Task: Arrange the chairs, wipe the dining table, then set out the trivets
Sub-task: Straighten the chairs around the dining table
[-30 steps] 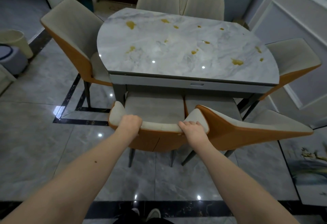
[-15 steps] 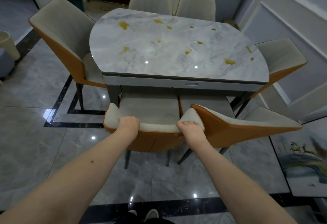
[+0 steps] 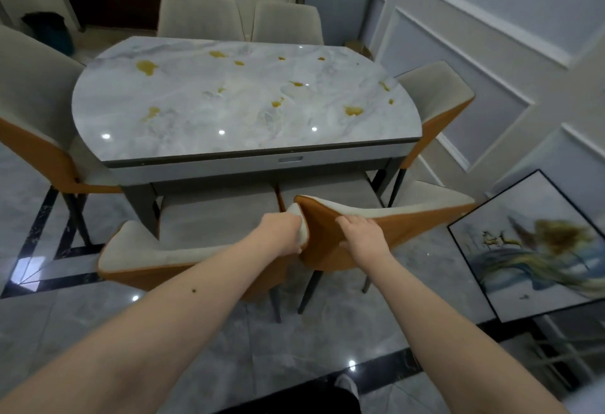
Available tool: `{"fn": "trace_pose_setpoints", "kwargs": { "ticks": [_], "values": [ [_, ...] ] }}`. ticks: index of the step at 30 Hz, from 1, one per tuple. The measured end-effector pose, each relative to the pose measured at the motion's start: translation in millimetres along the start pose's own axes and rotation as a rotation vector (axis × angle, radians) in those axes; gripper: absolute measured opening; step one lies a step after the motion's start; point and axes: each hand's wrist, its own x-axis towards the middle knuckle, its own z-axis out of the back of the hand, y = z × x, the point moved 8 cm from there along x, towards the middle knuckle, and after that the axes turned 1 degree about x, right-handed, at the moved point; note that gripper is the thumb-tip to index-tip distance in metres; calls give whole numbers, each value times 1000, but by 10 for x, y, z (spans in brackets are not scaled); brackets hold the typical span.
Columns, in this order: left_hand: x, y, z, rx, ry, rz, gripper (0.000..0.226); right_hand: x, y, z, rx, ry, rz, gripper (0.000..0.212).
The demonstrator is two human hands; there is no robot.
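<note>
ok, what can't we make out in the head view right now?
- Left hand fingers: curl out of sight over the near chair backrest corner.
- Right chair seat: hidden by its own backrest.
- Framed picture: motion-blurred, cut by the right edge.
- Trivets, cloth: not in view.

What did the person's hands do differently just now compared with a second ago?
Both hands shifted rightward. The right hand let go of the near left chair and now grips the backrest of the near right chair. The left hand slid along to the left chair's right corner, where the two backrests meet. The dining table and its yellow stains look unchanged.
</note>
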Motion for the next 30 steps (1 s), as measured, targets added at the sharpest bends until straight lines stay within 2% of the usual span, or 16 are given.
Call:
{"fn": "trace_pose_setpoints", "kwargs": {
  "ticks": [3, 6, 12, 18, 23, 26, 30],
  "values": [
    [306, -383, 75, -26, -49, -7, 45, 63, -466, 30, 4, -65, 30, 53],
    [627, -729, 88, -90, -80, 32, 53, 118, -877, 54, 10, -92, 64, 58],
    [1122, -1358, -73, -97, -31, 177, 69, 211, -1880, -116, 5, 30, 67, 57],
    [1340, -1394, -142, -37, 36, 351, 52, 352, -2707, -269, -57, 84, 23, 52],
    [1374, -1392, -176, -70, 58, 372, 45, 491, -2821, -292, -171, 205, 109, 48],
    [1380, -1448, -193, -68, 63, 379, 43, 477, -2860, -294, -216, 182, 162, 45],
    [1363, -1567, -204, -83, 57, 361, 41, 413, -2927, -285, -215, 214, 132, 43]
  ]
}}
